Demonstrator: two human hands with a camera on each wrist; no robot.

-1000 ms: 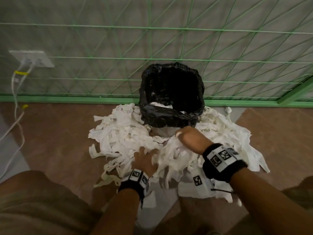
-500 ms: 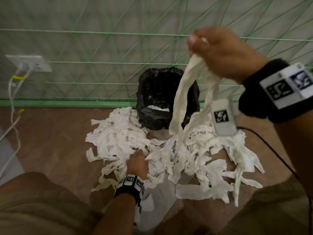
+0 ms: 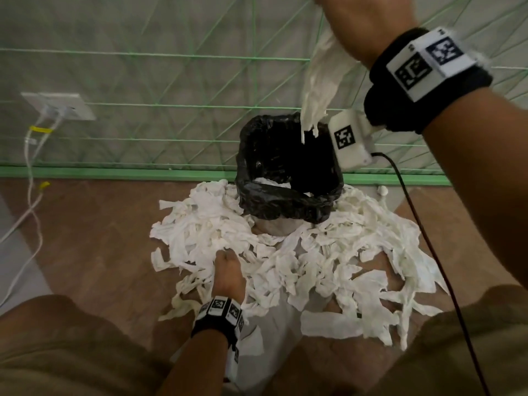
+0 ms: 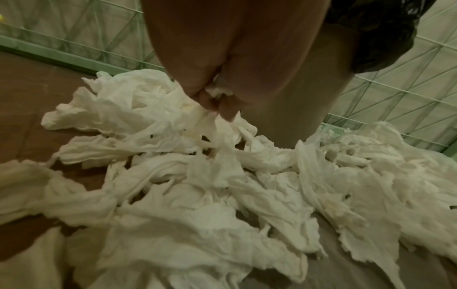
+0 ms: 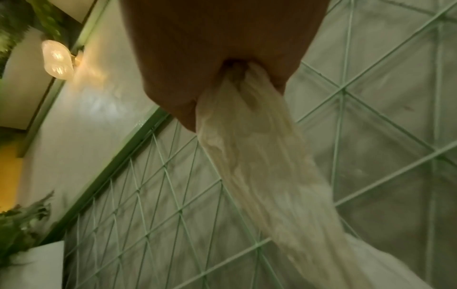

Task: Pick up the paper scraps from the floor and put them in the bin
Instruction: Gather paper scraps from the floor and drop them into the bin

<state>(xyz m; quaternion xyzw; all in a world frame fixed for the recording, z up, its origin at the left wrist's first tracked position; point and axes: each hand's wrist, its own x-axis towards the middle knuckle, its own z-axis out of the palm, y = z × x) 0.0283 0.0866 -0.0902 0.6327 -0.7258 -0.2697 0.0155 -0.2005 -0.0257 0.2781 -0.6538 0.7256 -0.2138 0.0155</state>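
Paper scraps [image 3: 285,261] ringed the bin [image 3: 288,178]; the left hand [image 3: 228,270] pinched some beside it, the right hand [image 3: 360,21] gripped a strip [image 3: 323,78] above it

Open bin top, paper all around it

The bin [image 3: 288,178] mouth is open at the top, with a paper strip [image 3: 320,81] hanging just over it. Paper scraps [image 3: 328,261] crowd the floor [image 3: 94,252] around its base. Bare floor lies left and right. The green wire fence [image 3: 171,81] blocks the far side.
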